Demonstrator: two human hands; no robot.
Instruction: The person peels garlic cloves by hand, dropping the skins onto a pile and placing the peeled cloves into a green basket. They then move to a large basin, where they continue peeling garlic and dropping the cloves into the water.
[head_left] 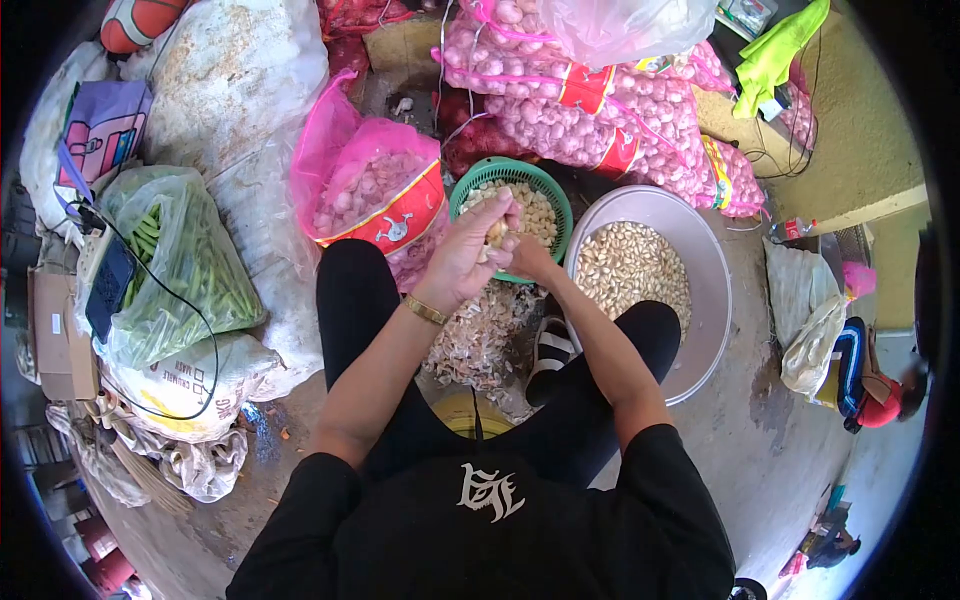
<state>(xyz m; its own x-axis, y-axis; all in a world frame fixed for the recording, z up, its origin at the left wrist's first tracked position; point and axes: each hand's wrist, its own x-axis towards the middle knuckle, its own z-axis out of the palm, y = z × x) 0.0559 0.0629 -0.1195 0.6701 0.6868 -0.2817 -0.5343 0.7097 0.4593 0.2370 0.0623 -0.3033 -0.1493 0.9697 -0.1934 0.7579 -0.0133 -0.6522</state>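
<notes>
Pale garlic cloves show between the curled fingers of my left hand, which has a gold-coloured band at the wrist. Against it, my right hand is bent inward with its fingers closed. What those fingers grip is partly hidden behind the left hand. Both hands are over the near edge of a green basket of peeled cloves. Right of it stands a wide pale tub with many unpeeled cloves. An open pink mesh bag of garlic is at the left. Loose garlic skins lie below the hands.
Full mesh garlic sacks are stacked at the back. At the left are white sacks, a plastic bag of green beans and a phone with a cable. My knees flank the basket; a sandal is between them.
</notes>
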